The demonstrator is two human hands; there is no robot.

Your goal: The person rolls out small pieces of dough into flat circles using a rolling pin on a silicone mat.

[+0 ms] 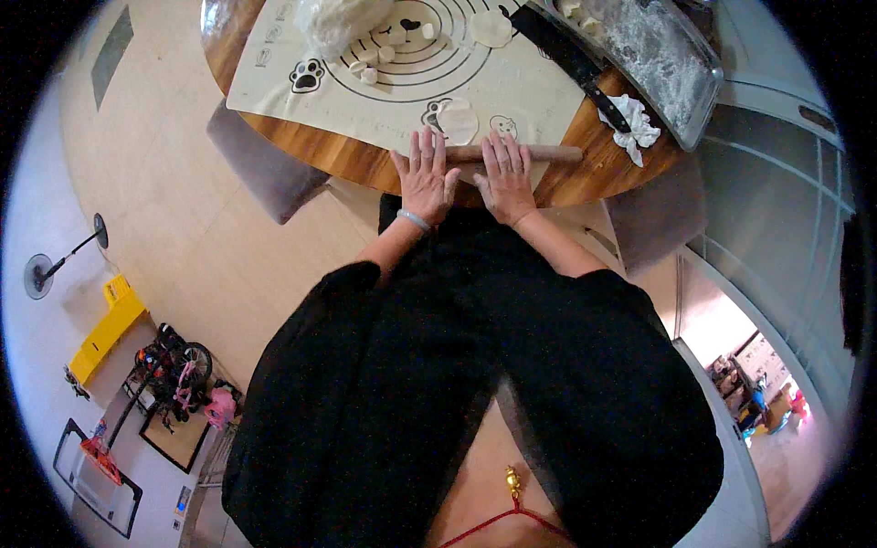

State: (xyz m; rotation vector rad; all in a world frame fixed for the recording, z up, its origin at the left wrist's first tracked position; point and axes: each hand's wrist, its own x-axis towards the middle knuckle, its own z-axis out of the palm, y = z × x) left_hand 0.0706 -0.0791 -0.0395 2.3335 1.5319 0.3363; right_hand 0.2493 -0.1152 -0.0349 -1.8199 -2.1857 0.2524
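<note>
My left hand lies flat with fingers spread over the left part of a wooden rolling pin. Beside it, my right hand rests on the pin's middle, its fingers stretched out. The pin lies crosswise near the front edge of a round wooden table, partly over a cream pastry mat. Just beyond the pin is a thin dough round; a second flat round lies farther back. Several small dough pieces sit on the mat's printed circles. What lies under my palms is hidden.
A black-bladed knife lies at the right, its handle over a crumpled tissue. Behind it stands a floured tray. A clear plastic bag rests at the back left. Grey chairs flank me at the table's edge.
</note>
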